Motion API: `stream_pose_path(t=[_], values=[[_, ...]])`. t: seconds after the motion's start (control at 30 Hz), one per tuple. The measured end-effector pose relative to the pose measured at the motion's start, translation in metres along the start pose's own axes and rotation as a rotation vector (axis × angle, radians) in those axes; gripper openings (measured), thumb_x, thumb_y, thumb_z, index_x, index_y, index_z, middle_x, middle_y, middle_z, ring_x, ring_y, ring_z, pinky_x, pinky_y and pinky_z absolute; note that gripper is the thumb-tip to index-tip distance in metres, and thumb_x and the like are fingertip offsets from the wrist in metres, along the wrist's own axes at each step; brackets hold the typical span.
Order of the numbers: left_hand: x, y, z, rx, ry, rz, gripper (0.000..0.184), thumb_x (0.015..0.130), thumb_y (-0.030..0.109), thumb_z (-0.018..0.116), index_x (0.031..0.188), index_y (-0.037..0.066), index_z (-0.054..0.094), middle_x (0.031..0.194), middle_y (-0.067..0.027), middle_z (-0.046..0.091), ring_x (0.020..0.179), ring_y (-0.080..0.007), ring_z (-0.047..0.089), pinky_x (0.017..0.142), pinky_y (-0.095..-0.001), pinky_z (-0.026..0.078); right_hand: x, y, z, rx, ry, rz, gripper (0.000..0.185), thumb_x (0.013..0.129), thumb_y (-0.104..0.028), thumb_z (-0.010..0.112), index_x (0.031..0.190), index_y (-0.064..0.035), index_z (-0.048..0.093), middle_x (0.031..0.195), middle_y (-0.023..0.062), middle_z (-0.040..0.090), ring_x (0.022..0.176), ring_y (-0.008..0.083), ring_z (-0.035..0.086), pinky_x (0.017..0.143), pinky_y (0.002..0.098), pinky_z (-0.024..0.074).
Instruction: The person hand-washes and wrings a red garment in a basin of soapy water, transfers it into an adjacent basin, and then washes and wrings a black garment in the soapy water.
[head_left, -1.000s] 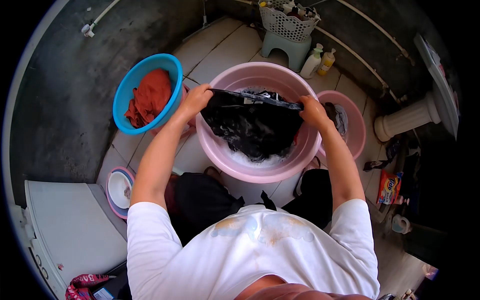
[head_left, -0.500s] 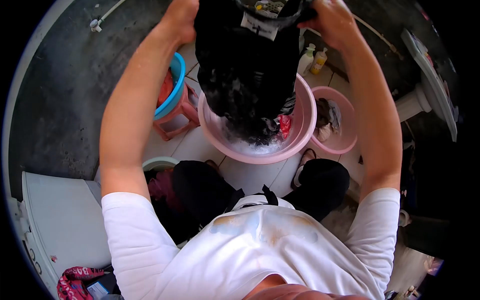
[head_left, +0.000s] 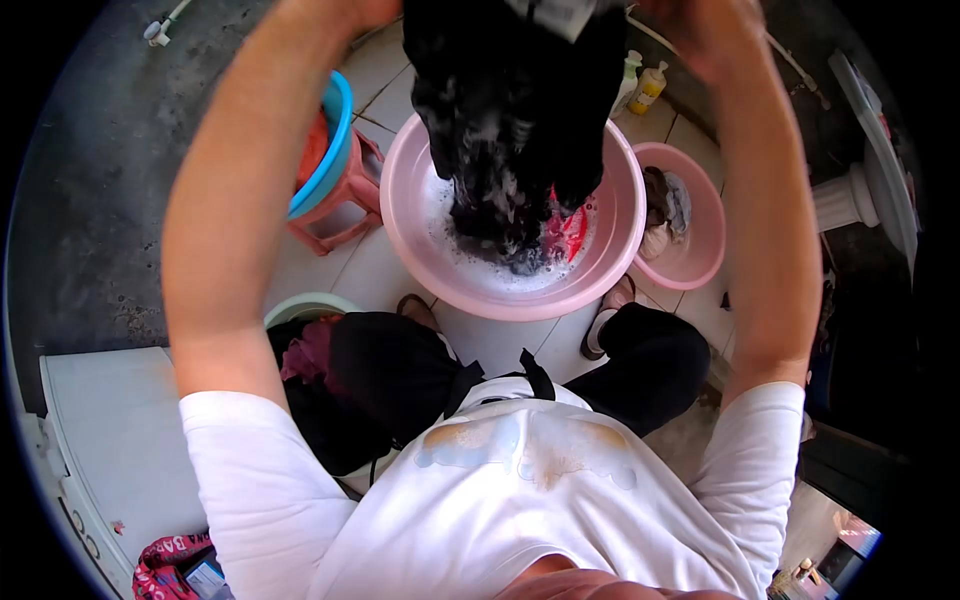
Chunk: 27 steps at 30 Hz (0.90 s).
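A wet black garment (head_left: 510, 100) hangs stretched between my raised hands, with a white label (head_left: 558, 14) near its upper edge. My left hand (head_left: 362, 12) grips the garment's upper left side, fingers cut off by the frame's top. On the other side my right hand (head_left: 708, 35) holds the upper right part, its fingers dim and partly out of view. The garment's lower end dips into sudsy water in a large pink basin (head_left: 395, 215). A red piece (head_left: 568, 232) shows in the foam beside it.
A smaller pink basin (head_left: 708, 255) with cloths stands to the right. At left, a blue basin (head_left: 340, 110) sits on a red stool (head_left: 335, 225). Two bottles stand behind, one yellow (head_left: 648, 88). A pale green tub (head_left: 300, 305) is by my left leg.
Both hands have risen toward the top edge and the garment has been lifted with them. More of the foamy water and the red piece shows now. The view has shifted slightly.
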<state>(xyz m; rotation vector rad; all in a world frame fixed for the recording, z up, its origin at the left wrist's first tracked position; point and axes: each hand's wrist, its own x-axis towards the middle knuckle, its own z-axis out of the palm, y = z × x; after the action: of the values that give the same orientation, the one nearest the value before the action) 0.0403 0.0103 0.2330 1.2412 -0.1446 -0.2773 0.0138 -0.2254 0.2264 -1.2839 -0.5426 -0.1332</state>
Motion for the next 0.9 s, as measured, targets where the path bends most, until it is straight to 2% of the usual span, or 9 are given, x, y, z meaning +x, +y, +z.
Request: stream_pose_path(t=[0.1,0.17,0.23,0.4,0.5,0.57,0.7,0.77,0.9], values=[[-0.006,-0.114,-0.017,0.232,0.196,-0.021,0.023,0.082,0.018,0.044,0.082,0.000,0.058,0.084,-0.0157,0.062,0.074,-0.0259,0.059,0.065,-0.0378,0.048,-0.052,0.081,-0.014,-0.284,0.022,0.231,0.032,0.070,0.005,0.039,0.093,-0.0043,0.060,0.090,0.0052,0.060,0.081,0.0145,0.058,0.073,0.0263,0.0476],[0.004,-0.216,-0.062,0.977,0.236,0.271,0.026,0.081,0.022,0.044,0.086,0.000,0.057,0.085,-0.0182,0.060,0.084,-0.0309,0.057,0.071,-0.0389,0.042,-0.089,0.162,-0.028,-0.591,-0.020,0.258,0.033,0.067,0.009,0.041,0.092,-0.0030,0.059,0.089,0.0099,0.061,0.091,0.0230,0.057,0.083,0.0300,0.0430],[-0.012,-0.270,-0.054,1.099,0.334,-0.009,0.032,0.078,0.025,0.040,0.088,-0.001,0.056,0.098,-0.0256,0.056,0.092,-0.0435,0.051,0.080,-0.0477,0.040,-0.127,0.220,-0.033,-0.817,-0.101,0.278,0.033,0.068,0.004,0.045,0.096,-0.0047,0.060,0.099,0.0162,0.059,0.099,0.0338,0.053,0.089,0.0356,0.0397],[-0.011,-0.346,-0.049,1.503,0.310,-0.094,0.027,0.078,0.022,0.043,0.087,0.001,0.057,0.089,-0.0208,0.061,0.080,-0.0381,0.059,0.072,-0.0475,0.045,-0.169,0.294,-0.025,-1.222,-0.272,0.123,0.053,0.062,0.004,0.055,0.113,-0.0100,0.052,0.112,0.0111,0.052,0.109,0.0294,0.046,0.088,0.0383,0.0379],[0.008,-0.361,-0.062,1.428,0.264,-0.417,0.027,0.076,0.020,0.045,0.088,0.002,0.060,0.090,-0.0193,0.062,0.081,-0.0340,0.061,0.072,-0.0430,0.047,-0.165,0.318,-0.025,-1.263,-0.317,0.252,0.044,0.068,-0.001,0.054,0.111,-0.0115,0.052,0.112,0.0088,0.051,0.110,0.0276,0.044,0.086,0.0392,0.0384],[0.026,-0.363,-0.074,1.621,-0.269,-0.368,0.029,0.076,0.019,0.045,0.092,0.003,0.062,0.094,-0.0184,0.062,0.082,-0.0325,0.061,0.074,-0.0409,0.048,-0.159,0.337,-0.028,-1.327,-0.340,0.319,0.026,0.082,-0.014,0.039,0.102,-0.0134,0.055,0.098,0.0080,0.055,0.099,0.0292,0.049,0.083,0.0422,0.0401],[0.035,-0.393,-0.093,1.411,-0.042,-0.511,0.031,0.081,0.020,0.041,0.098,0.003,0.061,0.107,-0.0207,0.058,0.099,-0.0320,0.056,0.077,-0.0402,0.047,-0.155,0.363,-0.042,-1.134,-0.336,0.805,0.031,0.085,-0.025,0.036,0.106,-0.0118,0.055,0.107,0.0128,0.055,0.098,0.0325,0.053,0.080,0.0413,0.0442],[0.035,-0.412,-0.100,1.074,0.197,-0.731,0.033,0.084,0.024,0.042,0.103,0.002,0.058,0.113,-0.0231,0.053,0.105,-0.0323,0.052,0.077,-0.0399,0.046,-0.155,0.383,-0.051,-1.195,-0.468,0.877,0.033,0.085,-0.026,0.036,0.109,-0.0125,0.055,0.112,0.0135,0.054,0.101,0.0323,0.052,0.083,0.0402,0.0434],[0.050,-0.435,-0.119,0.043,0.674,-0.587,0.038,0.083,0.029,0.043,0.103,-0.001,0.055,0.110,-0.0250,0.053,0.103,-0.0342,0.053,0.075,-0.0407,0.046,-0.152,0.387,-0.053,-1.274,-0.599,0.819,0.035,0.083,-0.025,0.039,0.111,-0.0107,0.055,0.114,0.0162,0.053,0.104,0.0328,0.051,0.088,0.0393,0.0413]])
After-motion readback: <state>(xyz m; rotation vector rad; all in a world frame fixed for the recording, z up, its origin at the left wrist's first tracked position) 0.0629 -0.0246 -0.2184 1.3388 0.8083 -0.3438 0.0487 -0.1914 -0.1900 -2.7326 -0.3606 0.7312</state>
